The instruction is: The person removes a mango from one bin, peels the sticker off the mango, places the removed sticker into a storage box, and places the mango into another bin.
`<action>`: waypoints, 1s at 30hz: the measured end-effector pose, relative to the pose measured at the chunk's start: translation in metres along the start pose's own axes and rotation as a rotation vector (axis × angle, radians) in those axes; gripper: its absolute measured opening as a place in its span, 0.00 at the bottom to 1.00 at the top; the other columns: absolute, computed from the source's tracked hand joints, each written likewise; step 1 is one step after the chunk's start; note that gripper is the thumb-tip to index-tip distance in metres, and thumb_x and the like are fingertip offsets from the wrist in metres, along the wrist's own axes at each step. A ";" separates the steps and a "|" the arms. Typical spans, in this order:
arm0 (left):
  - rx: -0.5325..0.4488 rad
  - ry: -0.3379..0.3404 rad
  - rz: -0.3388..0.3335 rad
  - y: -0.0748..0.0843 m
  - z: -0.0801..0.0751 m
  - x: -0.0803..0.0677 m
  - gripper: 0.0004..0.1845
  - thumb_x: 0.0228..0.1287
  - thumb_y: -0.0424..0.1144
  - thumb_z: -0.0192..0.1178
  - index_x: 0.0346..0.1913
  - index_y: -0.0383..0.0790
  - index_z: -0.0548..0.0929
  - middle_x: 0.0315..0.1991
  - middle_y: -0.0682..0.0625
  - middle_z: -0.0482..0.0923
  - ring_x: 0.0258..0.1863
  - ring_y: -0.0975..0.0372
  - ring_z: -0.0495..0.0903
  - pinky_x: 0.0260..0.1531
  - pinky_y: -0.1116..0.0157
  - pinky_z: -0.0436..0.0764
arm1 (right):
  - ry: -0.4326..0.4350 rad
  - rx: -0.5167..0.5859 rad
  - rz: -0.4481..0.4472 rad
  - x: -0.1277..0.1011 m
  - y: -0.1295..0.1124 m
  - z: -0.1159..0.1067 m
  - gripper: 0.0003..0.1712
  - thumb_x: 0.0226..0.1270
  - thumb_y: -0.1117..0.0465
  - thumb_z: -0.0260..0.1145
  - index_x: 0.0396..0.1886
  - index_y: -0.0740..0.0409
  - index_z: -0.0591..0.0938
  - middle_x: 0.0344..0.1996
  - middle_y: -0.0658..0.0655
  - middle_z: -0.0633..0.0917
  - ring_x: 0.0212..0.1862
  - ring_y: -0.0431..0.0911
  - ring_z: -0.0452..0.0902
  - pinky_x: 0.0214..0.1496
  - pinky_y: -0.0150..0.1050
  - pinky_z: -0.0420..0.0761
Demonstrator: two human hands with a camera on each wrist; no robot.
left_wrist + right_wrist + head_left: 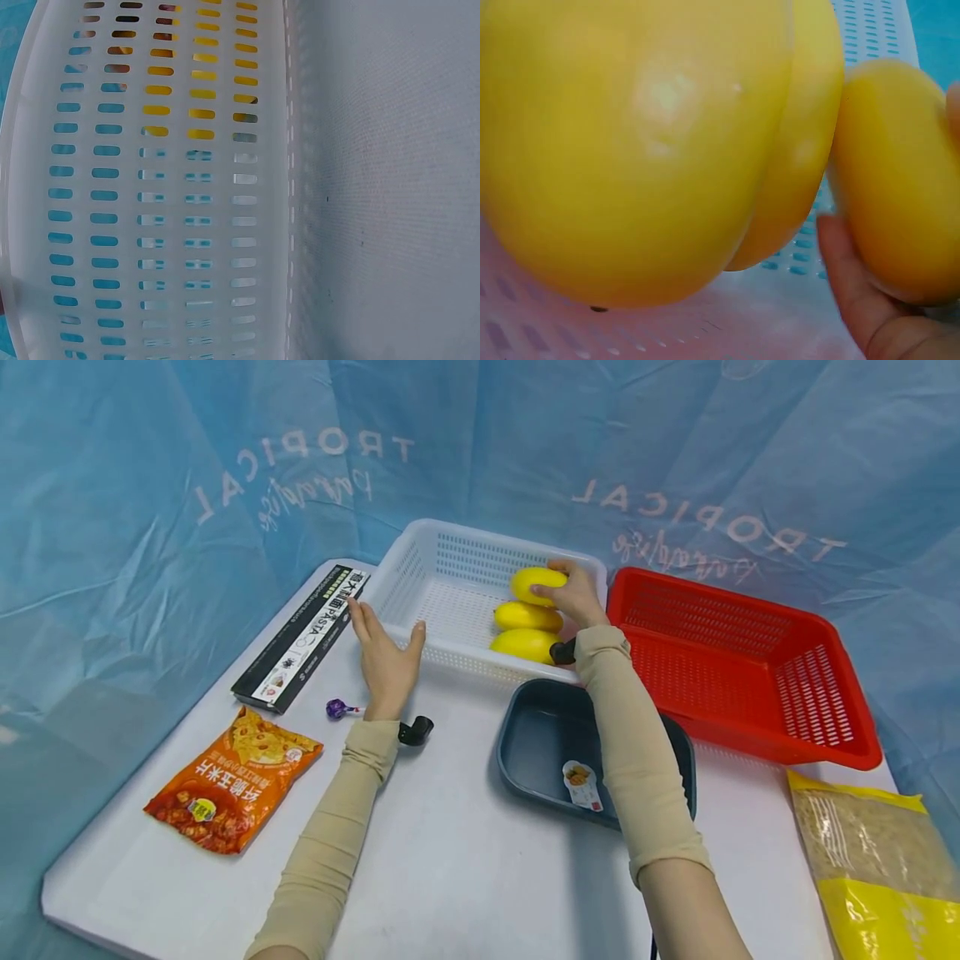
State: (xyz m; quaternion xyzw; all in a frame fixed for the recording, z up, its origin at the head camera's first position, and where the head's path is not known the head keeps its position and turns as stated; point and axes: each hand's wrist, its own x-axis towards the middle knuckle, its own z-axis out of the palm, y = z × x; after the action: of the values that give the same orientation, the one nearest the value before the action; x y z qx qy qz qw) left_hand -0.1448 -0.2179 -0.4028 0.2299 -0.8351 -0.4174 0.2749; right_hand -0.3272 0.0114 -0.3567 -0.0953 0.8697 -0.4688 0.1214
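Note:
In the head view, three smooth yellow oval fruits lie in a row at the right end of a white plastic basket (427,535). My right hand (579,596) grips the farthest yellow fruit (534,585), thumb on the near side and fingers on the far side. The middle fruit (527,616) and the nearest fruit (523,647) sit beside it. The right wrist view shows the held fruit (900,187) between thumb and fingers. My left hand (386,668) is spread, thumb apart, at the basket's near left corner; the left wrist view shows the perforated basket wall (270,187).
A red basket (705,727) stands right of the white one. In front sits a dark blue tub (540,752), partly under my right forearm. At left lie a black pasta box (300,639), a purple lollipop (337,709) and an orange chip bag (232,781). A yellow bag (877,860) lies at right.

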 end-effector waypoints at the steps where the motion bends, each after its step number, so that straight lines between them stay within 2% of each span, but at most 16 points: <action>1: 0.001 -0.004 -0.004 0.000 0.000 0.000 0.50 0.64 0.54 0.59 0.76 0.30 0.43 0.80 0.50 0.30 0.65 0.39 0.68 0.55 0.49 0.76 | 0.007 -0.008 -0.006 0.000 0.000 0.000 0.37 0.66 0.55 0.66 0.72 0.53 0.64 0.70 0.57 0.67 0.65 0.52 0.66 0.70 0.43 0.69; 10: -0.003 -0.017 -0.010 0.001 -0.001 -0.001 0.50 0.64 0.53 0.60 0.76 0.30 0.43 0.80 0.49 0.29 0.64 0.38 0.69 0.56 0.49 0.76 | 0.031 -0.061 -0.016 -0.006 0.001 0.000 0.32 0.67 0.56 0.65 0.70 0.53 0.68 0.71 0.57 0.66 0.67 0.53 0.65 0.72 0.45 0.68; 18: -0.009 -0.023 -0.004 0.001 0.002 0.000 0.51 0.64 0.54 0.60 0.76 0.31 0.43 0.80 0.50 0.29 0.69 0.40 0.64 0.62 0.51 0.73 | 0.023 -0.077 -0.054 -0.010 0.004 -0.002 0.31 0.68 0.56 0.64 0.69 0.53 0.69 0.71 0.57 0.66 0.68 0.54 0.65 0.71 0.47 0.68; 22: -0.007 -0.033 -0.002 0.002 0.001 -0.001 0.51 0.65 0.54 0.59 0.76 0.31 0.42 0.79 0.49 0.29 0.69 0.40 0.63 0.62 0.51 0.73 | -0.035 -0.059 -0.062 -0.012 0.002 -0.006 0.31 0.69 0.54 0.63 0.69 0.54 0.69 0.71 0.57 0.66 0.71 0.55 0.62 0.71 0.49 0.67; 26: 0.014 -0.054 -0.008 0.003 -0.001 0.000 0.51 0.66 0.55 0.57 0.76 0.32 0.40 0.79 0.49 0.28 0.67 0.39 0.65 0.60 0.49 0.74 | -0.152 -0.059 -0.078 -0.017 -0.003 -0.009 0.31 0.70 0.52 0.62 0.70 0.55 0.68 0.71 0.58 0.67 0.71 0.55 0.62 0.72 0.48 0.67; 28: 0.033 -0.074 -0.019 0.004 -0.001 0.001 0.50 0.67 0.55 0.56 0.76 0.32 0.38 0.79 0.49 0.26 0.71 0.38 0.58 0.64 0.48 0.71 | -0.202 -0.071 -0.086 -0.020 -0.006 -0.011 0.32 0.70 0.52 0.62 0.70 0.56 0.68 0.71 0.59 0.67 0.70 0.54 0.63 0.72 0.48 0.67; 30: 0.051 -0.090 -0.025 0.004 -0.001 0.001 0.50 0.68 0.56 0.54 0.76 0.32 0.38 0.79 0.48 0.26 0.75 0.38 0.46 0.70 0.47 0.61 | -0.231 -0.097 -0.100 -0.025 -0.009 -0.014 0.32 0.70 0.52 0.61 0.71 0.55 0.67 0.71 0.59 0.66 0.71 0.54 0.62 0.72 0.49 0.66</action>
State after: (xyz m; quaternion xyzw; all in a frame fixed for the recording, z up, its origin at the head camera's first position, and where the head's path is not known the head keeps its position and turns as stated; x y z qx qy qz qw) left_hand -0.1456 -0.2166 -0.3985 0.2284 -0.8539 -0.4094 0.2260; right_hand -0.3076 0.0249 -0.3388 -0.1977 0.8658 -0.4173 0.1927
